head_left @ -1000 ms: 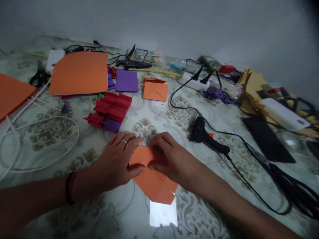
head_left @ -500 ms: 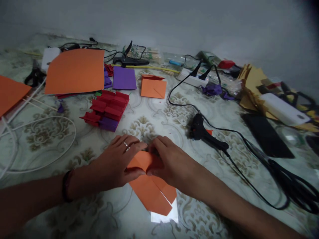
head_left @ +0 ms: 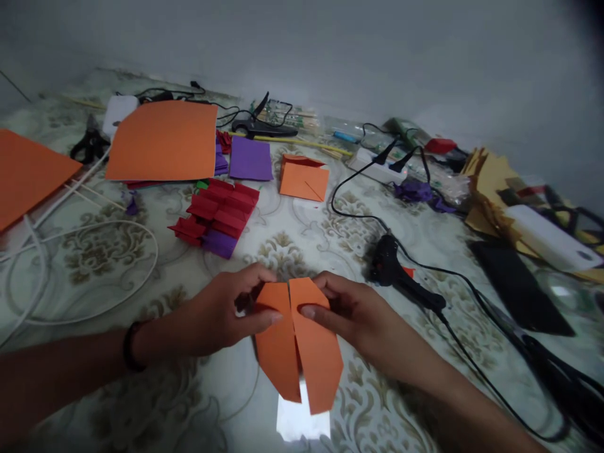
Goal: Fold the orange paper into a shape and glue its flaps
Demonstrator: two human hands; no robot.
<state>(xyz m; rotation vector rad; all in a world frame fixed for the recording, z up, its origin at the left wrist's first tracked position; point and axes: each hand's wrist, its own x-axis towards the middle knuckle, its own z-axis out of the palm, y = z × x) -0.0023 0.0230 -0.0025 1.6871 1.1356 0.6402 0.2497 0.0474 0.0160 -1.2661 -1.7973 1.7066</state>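
Observation:
A folded orange paper (head_left: pixel 318 358) with cut-off corners and a lengthwise gap down its middle is held just above the patterned cloth. My left hand (head_left: pixel 236 308) pinches its left edge, thumb on top and fingers behind. On the right edge, my right hand (head_left: pixel 349 308) grips it the same way, thumb lying on the front. Under its lower end a white rectangle (head_left: pixel 302 420) shows on the cloth. Farther back lie red folded pieces (head_left: pixel 219 211) and a smaller folded orange paper (head_left: pixel 304 178).
Orange sheets (head_left: pixel 163 141) and black scissors (head_left: pixel 89 141) lie at the back left, near a white cable (head_left: pixel 155 251). To the right are a black glue gun (head_left: pixel 408 277) with its cord, a power strip (head_left: pixel 372 165), a black phone-like slab (head_left: pixel 521 286) and yellow paper (head_left: pixel 491 182).
Both hands have moved apart to the paper's sides, and its upper end now shows between them. The paper has turned and lifted a little. The whole view has shifted slightly.

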